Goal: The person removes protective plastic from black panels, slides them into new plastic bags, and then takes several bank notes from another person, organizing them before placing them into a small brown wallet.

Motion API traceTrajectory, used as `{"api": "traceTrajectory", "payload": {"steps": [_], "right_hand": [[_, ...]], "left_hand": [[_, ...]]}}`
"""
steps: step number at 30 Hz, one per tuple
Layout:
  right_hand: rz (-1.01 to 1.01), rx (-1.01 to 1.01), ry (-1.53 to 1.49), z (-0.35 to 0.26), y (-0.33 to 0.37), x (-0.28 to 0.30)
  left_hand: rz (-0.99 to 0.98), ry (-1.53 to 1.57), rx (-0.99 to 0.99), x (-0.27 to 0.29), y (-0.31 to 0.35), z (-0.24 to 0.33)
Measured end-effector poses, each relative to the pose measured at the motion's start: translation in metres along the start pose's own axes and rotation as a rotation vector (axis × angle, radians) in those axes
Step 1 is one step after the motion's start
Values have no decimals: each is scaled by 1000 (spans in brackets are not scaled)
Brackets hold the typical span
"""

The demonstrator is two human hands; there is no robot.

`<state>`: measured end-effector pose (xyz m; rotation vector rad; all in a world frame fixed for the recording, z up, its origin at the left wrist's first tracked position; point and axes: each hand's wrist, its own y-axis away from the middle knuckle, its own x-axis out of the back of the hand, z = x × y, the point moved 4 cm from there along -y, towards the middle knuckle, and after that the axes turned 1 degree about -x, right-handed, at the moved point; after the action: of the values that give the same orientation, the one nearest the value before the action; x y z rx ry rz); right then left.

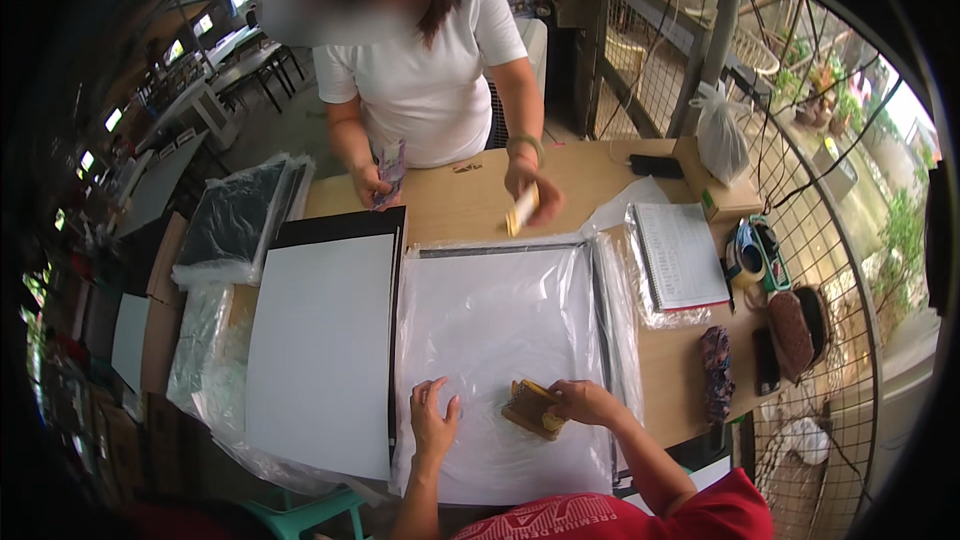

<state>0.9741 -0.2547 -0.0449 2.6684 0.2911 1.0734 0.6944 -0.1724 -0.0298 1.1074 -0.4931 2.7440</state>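
Over the plastic-wrapped stack (490, 315), the right hand (583, 403) gripped a brown-and-yellow packet (528, 410) from its right; leftward, the left hand (433, 422) stood open.

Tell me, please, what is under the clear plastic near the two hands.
Under the clear plastic, a white sheet shows, with a dark edge at its far and right sides. What lies beneath the sheet is covered.

A brown, yellow-edged packet (528, 408), possibly cardboard, slants over clear wrapping (485, 340).
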Motion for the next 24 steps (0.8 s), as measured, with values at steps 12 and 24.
{"api": "traceTrajectory", "payload": {"steps": [12,24], "right_hand": [[440,-333,-1423,-42,-71,9],[510,-148,-1196,-32,-46,-20]], "left_hand": [[-104,-188,2,-18,21,1],[-82,198,-17,-10,13,44]]}}
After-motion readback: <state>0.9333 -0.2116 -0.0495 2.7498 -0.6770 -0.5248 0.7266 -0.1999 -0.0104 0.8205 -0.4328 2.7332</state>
